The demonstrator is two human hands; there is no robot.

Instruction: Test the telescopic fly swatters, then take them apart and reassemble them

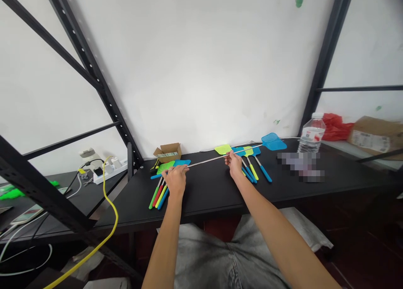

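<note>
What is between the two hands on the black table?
In the head view, a thin silver rod of the blue fly swatter spans from the left hand to the right hand; beneath it, bare black table.

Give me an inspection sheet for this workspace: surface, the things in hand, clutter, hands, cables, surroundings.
Surface: black table, dark and matte.
Things in hand: extended fly swatter, blue head, thin metal rod stretched between both hands; folded swatters lie in a left pile and a right pile.
Clutter: small open cardboard box; water bottle; a blurred patch beside it, contents cannot be told.
Hands: left hand holds the handle end; right hand pinches the rod.
Cables: yellow cable; power strip with plugs; white cables at far left.
Surroundings: white wall, black rack frame, red bag, brown parcel.
</note>
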